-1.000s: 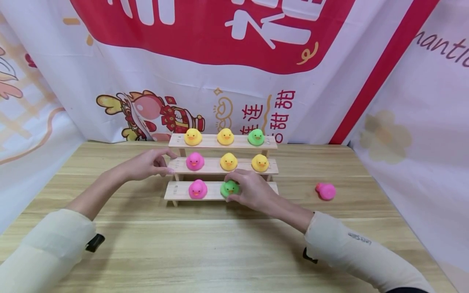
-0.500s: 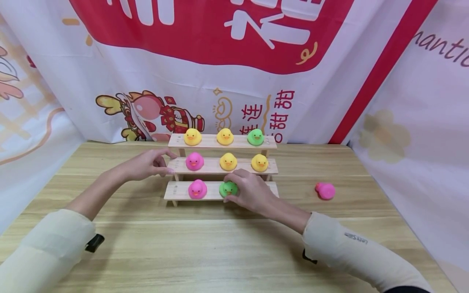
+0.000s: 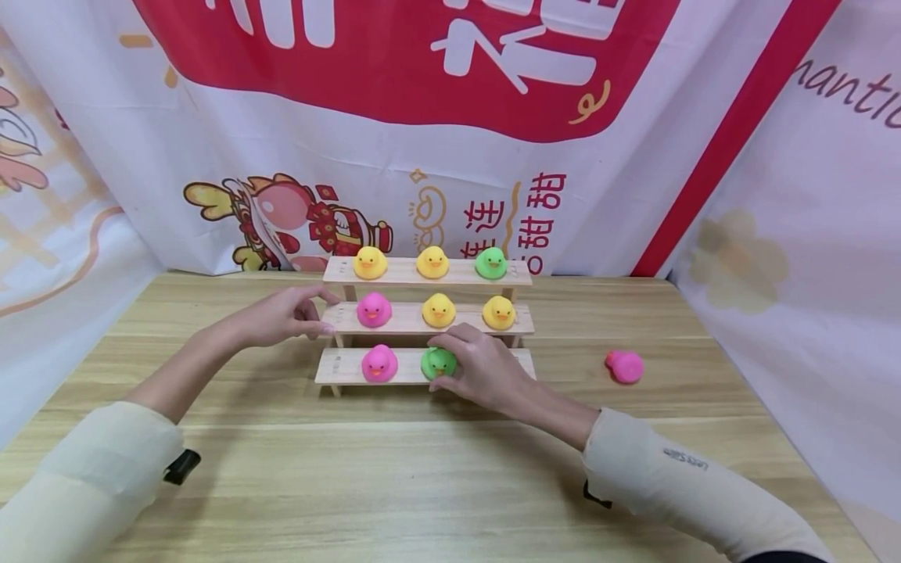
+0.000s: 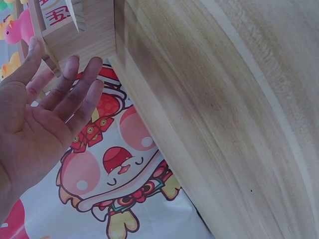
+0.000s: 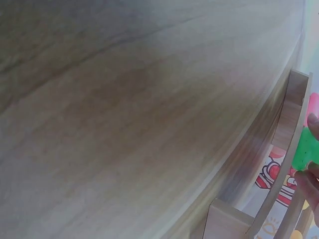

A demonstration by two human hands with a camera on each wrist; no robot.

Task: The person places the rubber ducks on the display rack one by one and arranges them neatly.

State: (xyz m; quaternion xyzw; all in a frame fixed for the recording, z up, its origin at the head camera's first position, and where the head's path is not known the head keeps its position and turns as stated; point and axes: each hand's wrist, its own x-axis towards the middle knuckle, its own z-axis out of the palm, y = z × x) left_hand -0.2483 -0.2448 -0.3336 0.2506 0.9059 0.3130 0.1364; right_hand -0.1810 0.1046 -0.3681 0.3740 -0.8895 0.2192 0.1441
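A three-tier wooden display shelf bears several rubber ducks. My right hand pinches a green rubber duck on the bottom tier, thumb in front and fingers behind. The right wrist view catches that green duck and the fingertips at its right edge. Left of it sits a pink duck. My left hand holds the left end of the middle tier between thumb and index finger. In the left wrist view the other fingers of the left hand are loosely bent beside the shelf end.
On the middle tier are a pink duck and two yellow ones. The top tier carries two yellow ducks and a green duck. Another pink duck lies on its side on the wooden table, right of the shelf. Printed cloth hangs behind.
My right hand has shifted very slightly left with the green duck along the bottom tier. The left hand stays at the shelf's end.
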